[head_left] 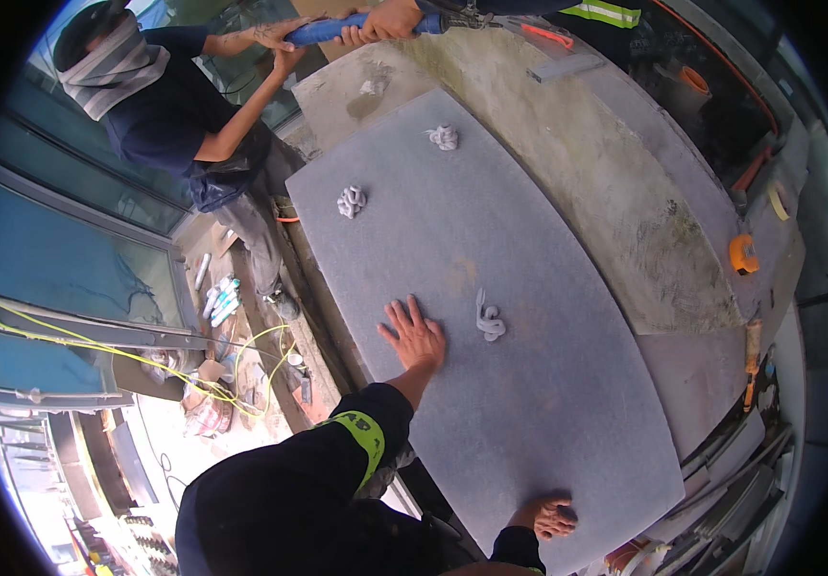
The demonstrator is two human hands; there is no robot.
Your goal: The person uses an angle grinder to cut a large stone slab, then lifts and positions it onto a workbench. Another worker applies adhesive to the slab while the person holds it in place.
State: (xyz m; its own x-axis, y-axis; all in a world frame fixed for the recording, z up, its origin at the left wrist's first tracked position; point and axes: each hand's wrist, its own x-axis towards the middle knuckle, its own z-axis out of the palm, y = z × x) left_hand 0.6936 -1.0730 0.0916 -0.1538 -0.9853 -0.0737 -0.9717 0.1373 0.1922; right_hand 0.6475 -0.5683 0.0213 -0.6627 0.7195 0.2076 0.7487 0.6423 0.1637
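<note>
A large grey stone slab (529, 403) with one curved side stretches out in front of me. My left hand (415, 334) is pressed flat near its left edge, fingers spread, holding nothing. Lower down, my right hand (552, 519) rests on the near end of the slab with its fingers curled in; I see nothing in it. Three squiggled heaps of pale sealant lie on the surface: one heap (491, 324) just right of my left hand, another heap (351, 202) at the far left, and a third heap (443, 137) at the far end.
Across the slab's far end, a co-worker (160, 106) and another person's hand (390, 19) hold a blue sealant gun (337, 29). A rough stone slab (587, 182) borders the right side, with an orange tape measure (743, 253) on it. Sealant tubes (225, 301) and yellow cable (251, 394) lie left.
</note>
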